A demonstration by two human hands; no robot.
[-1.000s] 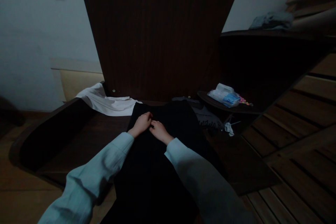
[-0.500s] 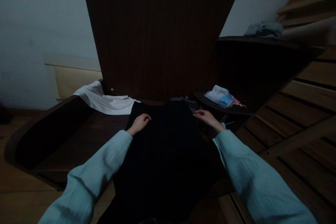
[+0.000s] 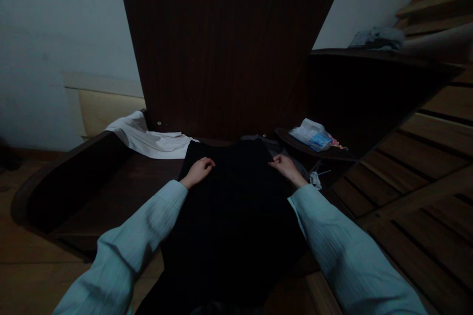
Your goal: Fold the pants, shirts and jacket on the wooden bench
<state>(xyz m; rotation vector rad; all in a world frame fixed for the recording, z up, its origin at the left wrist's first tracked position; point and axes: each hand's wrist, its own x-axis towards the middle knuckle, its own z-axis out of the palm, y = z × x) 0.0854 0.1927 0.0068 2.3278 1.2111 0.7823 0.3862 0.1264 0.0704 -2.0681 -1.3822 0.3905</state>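
A black garment [image 3: 236,206] lies spread over the dark wooden seat and reaches down toward me; its kind is hard to make out in the dim light. My left hand [image 3: 198,172] rests on its upper left side, the fingers curled together on the cloth. At the upper right edge, my right hand [image 3: 287,168] pinches the fabric between thumb and fingers. Beyond the left hand, a white cloth [image 3: 155,145] drapes over the armrest and seat, close to the garment's top corner.
The dark wooden seat [image 3: 136,182] has a curved armrest [image 3: 44,177] at left. A tall brown panel [image 3: 221,49] rises behind. On a small shelf at right lies a plastic packet [image 3: 312,135]. Folded denim-like cloth [image 3: 379,38] sits higher up, near wooden slats [image 3: 417,162].
My right hand has moved slightly left and inward, its fingers now closed at the garment's edge. The left hand stays nearly in place. The view has shifted a little.
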